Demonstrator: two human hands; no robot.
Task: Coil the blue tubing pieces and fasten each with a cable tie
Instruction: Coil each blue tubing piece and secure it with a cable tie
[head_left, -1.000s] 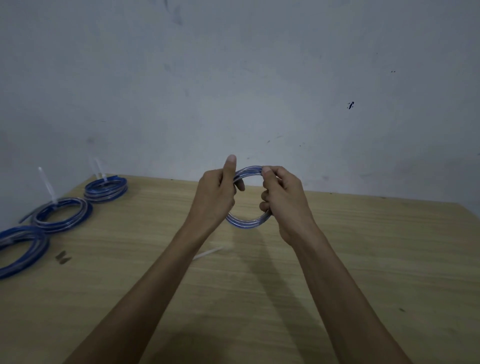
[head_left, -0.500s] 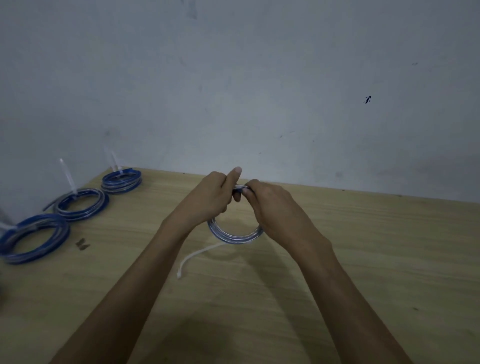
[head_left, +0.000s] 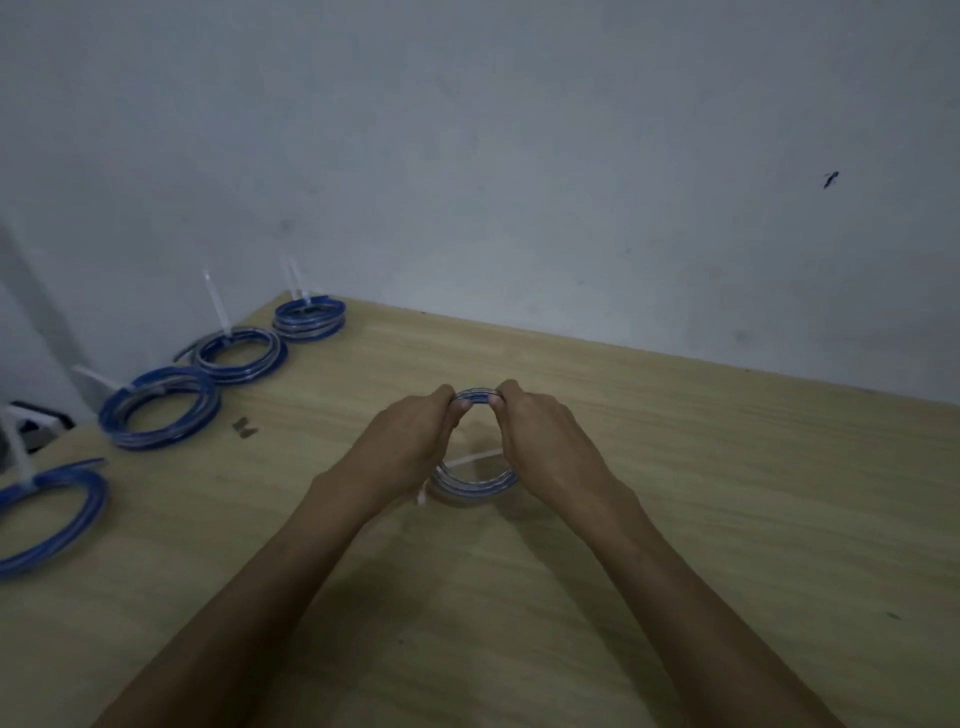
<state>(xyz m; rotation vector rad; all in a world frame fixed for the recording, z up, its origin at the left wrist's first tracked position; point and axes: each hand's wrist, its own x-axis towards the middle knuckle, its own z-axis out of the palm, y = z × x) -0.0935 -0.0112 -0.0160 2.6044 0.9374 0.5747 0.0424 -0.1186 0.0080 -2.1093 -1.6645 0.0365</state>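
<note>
Head view: since a moment ago you've lowered the coil (head_left: 475, 486) from mid-air down to the desk (head_left: 727, 493), and a fourth tied coil (head_left: 49, 512) has come into sight at 9 o'clock. The coil stands nearly upright at centre, its opening facing you and its ring spanning 9 to 3. Your left hand (head_left: 410, 439) and right hand (head_left: 545, 436) each pinch its top arc, knuckles up. A white tie (head_left: 470, 461) crosses inside the ring.
</note>
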